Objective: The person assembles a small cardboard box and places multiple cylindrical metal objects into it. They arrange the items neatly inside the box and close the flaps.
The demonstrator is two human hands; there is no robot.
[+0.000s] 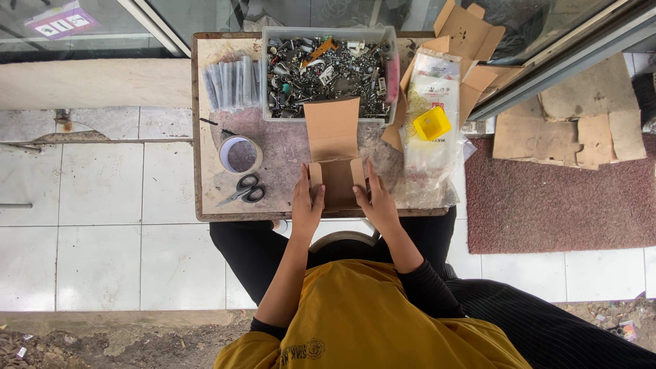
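Grip of both hands closed on a small cardboard box [336,179] at lower centre of the frame: left hand [307,203] pinching the box's left wall and side flap, right hand [375,200] pressing the right wall and flap, thumbs turned inward over the rim. Box lying on the table [209,123] at its near edge, just above the lap. Lid flap thrown open and pointing toward the top of the frame, tip resting against a clear plastic bin [328,41]; long axis running bottom to top of the picture, open mouth facing up at the camera.

Judged as a forming step: side flaps being squared up, body apparently empty, lid not yet closed. Next move likely calling for even inward pressure on both flaps, walls kept upright.

Bin heaped with mixed metal hardware directly beyond the lid. Left of the box, a roll of tape [240,154] and scissors [242,190]; further up left, a row of grey tubes in plastic [231,84]. Right of the box, a plastic bag [430,130] with a yellow square cup [431,124] on it, flat cardboard blanks [465,41] behind.
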